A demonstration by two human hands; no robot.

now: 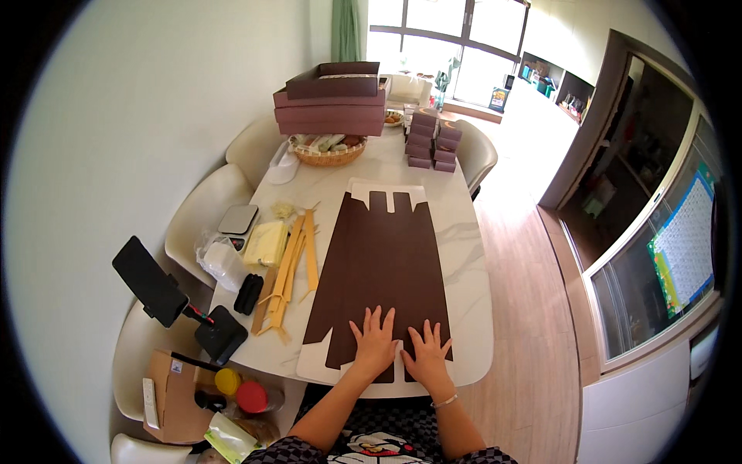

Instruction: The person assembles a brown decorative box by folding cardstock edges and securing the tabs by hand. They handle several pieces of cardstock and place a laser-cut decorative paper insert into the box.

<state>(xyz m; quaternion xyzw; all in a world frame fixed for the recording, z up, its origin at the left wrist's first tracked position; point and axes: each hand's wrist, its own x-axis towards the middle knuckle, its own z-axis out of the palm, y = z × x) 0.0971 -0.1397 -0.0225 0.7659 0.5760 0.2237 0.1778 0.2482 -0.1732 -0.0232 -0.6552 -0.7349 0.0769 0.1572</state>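
Observation:
A large dark brown cardboard box blank (386,263) lies flat on the table, its notched flaps at the far and near ends. Beneath it, white sheet edges (313,359) show at the near left and the far end. My left hand (374,340) rests palm down on the blank's near part, fingers spread. To its right, my right hand (427,356) lies flat on the same blank with its fingers apart. The thumbs almost meet beside a slit at the near edge. Neither hand holds anything.
Left of the blank lie yellow strips (290,267), a yellow pack (266,243), a black case (248,294) and a phone on a stand (151,280). Farther back are stacked purple-brown boxes (331,116) above a wicker basket (328,157), and small boxes (421,139). Chairs (193,209) line the left.

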